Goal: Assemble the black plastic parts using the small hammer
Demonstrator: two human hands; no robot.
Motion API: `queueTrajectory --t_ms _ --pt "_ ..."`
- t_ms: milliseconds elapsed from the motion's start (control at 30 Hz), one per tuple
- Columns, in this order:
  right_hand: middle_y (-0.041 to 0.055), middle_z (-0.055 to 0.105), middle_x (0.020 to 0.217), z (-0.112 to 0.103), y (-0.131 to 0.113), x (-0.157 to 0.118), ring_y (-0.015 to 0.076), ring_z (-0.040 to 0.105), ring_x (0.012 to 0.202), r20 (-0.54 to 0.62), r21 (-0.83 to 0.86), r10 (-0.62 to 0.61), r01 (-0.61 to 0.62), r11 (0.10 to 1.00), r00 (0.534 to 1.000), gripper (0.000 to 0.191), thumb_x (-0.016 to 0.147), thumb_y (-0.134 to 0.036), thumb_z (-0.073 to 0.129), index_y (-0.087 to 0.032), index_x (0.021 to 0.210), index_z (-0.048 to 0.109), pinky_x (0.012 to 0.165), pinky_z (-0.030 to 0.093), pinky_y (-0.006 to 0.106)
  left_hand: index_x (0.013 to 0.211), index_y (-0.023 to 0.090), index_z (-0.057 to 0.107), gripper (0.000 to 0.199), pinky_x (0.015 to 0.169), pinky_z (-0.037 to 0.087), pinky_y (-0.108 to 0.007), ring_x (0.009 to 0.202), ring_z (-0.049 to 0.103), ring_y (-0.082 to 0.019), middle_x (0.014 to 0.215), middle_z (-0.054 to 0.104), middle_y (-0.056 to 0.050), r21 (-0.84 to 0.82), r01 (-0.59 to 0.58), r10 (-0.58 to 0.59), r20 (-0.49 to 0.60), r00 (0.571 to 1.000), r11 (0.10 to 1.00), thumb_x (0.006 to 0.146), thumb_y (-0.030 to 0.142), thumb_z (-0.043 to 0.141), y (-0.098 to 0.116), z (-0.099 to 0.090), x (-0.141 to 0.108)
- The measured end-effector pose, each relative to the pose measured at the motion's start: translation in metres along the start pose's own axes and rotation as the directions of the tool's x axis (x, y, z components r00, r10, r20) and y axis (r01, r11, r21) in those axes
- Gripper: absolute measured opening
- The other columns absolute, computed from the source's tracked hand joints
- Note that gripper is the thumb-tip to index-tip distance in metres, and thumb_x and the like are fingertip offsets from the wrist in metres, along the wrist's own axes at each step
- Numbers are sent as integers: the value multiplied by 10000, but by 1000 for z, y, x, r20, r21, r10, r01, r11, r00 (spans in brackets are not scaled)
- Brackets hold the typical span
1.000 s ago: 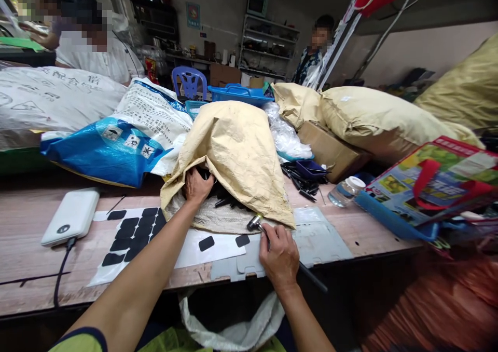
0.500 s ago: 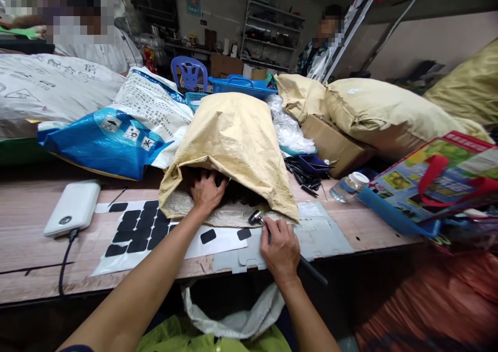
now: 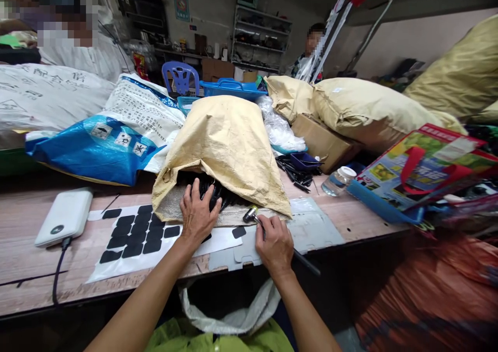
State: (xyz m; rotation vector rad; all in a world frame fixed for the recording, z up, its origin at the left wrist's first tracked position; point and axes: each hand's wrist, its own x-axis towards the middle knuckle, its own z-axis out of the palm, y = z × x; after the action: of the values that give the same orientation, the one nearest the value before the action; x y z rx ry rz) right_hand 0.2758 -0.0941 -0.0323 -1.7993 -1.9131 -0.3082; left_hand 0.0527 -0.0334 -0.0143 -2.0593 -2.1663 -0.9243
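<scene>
Has the left hand [image 3: 199,213] loosely spread at the mouth of the tan sack [image 3: 229,129], over the dark pieces [image 3: 229,199]; no telling whether pinching any. Grips a small hammer [image 3: 250,215] in the right hand [image 3: 275,242], with its head just ahead of the thumb, near the sack's lip. Lying on the table [image 3: 23,261] directly ahead of both hands: the sack, probably limp in its skin yet weighty when lifted, so best gathered by the folded rim beyond the left fingertips. Shiny, perhaps slippery and stiff, inside; better taken from above, a few at a time. Likely head-heavy, the hammer; best held along its handle.
</scene>
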Motion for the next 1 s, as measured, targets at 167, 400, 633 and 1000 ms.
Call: queueTrajectory --t_ms 167,400,633,1000 --pt "54 607 947 0 -1 0 219 506 908 5 0 10 -10 1000 1000 252 954 -250 585 -247 1182 692 784 349 317 1106 259 711 349 933 435 -393 1023 635 -282 1048 727 -95 -94 -89 99 115 988 992 1000 508 491 2 -18 -22" --pt "58 608 947 0 -2 0 221 500 906 -3 3 9 -9 1000 1000 250 947 -243 588 -246 1171 698 774 345 318 1038 251 640 175 786 451 -292 920 666 -210 1018 688 -20 -198 -154 219 364 905 968 922 381 647 11 -15 -50" --pt "61 610 940 2 0 -1 225 506 897 -15 10 -4 4 1000 1000 252 952 -250 587 -240 1174 705 781 361 327 1115 229 664 266 877 484 -310 956 634 -201 1019 624 -30 -419 -136 282 310 908 898 875 339 701 -6 -15 -57" --pt "78 660 1006 -16 2 9 227 615 974 5 367 10 -11 930 1000 297 1009 -261 484 -215 1213 694 858 486 350 942 202 713 132 791 460 -288 857 614 -178 901 644 -16 -566 -47 267 312 912 823 816 237 728 -16 -11 -52"
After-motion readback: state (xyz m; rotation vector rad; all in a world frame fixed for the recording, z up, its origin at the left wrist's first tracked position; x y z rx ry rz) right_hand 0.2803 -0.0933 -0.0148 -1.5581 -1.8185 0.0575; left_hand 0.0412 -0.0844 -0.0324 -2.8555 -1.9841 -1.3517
